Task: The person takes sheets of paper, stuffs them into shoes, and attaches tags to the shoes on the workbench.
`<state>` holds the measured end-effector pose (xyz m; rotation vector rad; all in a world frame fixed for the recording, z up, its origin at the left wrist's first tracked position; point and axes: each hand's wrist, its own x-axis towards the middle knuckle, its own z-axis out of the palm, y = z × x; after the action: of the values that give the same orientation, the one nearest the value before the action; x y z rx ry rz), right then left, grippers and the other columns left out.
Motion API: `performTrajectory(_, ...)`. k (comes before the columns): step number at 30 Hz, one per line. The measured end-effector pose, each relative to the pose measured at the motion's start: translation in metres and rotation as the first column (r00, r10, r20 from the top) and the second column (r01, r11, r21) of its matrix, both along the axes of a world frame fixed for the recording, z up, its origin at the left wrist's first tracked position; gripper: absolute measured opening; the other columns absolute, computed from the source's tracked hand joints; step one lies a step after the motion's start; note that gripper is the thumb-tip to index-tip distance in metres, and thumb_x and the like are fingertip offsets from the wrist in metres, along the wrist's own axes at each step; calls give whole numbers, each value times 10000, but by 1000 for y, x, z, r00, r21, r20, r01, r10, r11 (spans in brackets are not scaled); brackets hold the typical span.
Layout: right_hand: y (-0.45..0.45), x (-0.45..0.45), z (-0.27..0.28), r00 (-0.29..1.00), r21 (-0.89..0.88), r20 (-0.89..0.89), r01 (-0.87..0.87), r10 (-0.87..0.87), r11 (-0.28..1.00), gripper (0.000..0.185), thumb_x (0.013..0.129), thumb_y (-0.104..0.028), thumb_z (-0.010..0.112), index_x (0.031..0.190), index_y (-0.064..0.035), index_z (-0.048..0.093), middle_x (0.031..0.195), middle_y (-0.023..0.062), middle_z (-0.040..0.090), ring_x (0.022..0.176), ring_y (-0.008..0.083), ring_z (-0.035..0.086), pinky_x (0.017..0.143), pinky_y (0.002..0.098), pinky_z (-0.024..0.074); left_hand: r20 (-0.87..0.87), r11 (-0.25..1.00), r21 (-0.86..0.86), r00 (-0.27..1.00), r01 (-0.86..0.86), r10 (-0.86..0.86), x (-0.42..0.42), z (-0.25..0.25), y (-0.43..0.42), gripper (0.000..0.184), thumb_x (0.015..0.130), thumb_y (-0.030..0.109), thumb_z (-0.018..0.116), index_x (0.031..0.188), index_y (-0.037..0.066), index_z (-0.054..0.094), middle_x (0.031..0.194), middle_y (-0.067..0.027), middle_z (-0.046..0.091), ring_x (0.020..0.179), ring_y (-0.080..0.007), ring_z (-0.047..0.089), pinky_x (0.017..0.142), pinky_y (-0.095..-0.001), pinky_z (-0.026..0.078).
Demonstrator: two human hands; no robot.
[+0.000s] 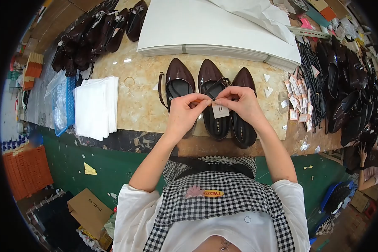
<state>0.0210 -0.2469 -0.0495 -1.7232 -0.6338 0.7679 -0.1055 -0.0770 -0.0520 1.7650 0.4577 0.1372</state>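
Three dark burgundy pointed shoes lie side by side on the table: a left shoe (180,71), a middle shoe (206,70) and a right shoe (244,76). My left hand (185,110) is closed in a pinch over the middle shoe, its fingertips meeting those of my right hand (244,103). Between them, a small white hang tag (221,110) dangles just under the fingertips, close to the shoe's ankle strap (226,80). My right thumb and forefinger are pinched at the tag's top. The fine string there is mostly covered by my fingers.
White tissue sheets (97,107) lie at left beside a blue basket (60,103). A large stack of white paper (222,29) stands behind. More dark shoes (84,38) fill the back left and the right side. Loose tags (299,98) and black straps (313,84) lie at right.
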Motion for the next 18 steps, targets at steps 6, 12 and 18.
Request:
performTrajectory(6,5,-1,-11,993,172,104,34,-53,985,136,809,-112,793,885,-5,757,799,55,737,753,116,684,699,271,532,64,994,112,998,-7,-1,0,-4,-1,143,877,100,725,955,-19,728,785,-86,704,682,-103,636,643,-260,492)
performTrajectory(12,4,-6,-5,998,140,33,45,-51,989,131,901,-103,725,963,7,759,891,68,749,817,99,691,729,246,543,36,998,64,999,-9,7,2,-10,0,106,904,80,710,947,-17,724,756,-7,667,679,-51,571,629,-218,448)
performTrajectory(18,5,-13,-6,997,125,26,69,-73,990,140,915,-115,717,979,4,755,926,61,726,838,99,691,724,236,551,-3,999,39,1000,-9,9,3,-10,-1,111,927,89,706,957,-16,721,768,35,653,702,-28,546,641,-192,429)
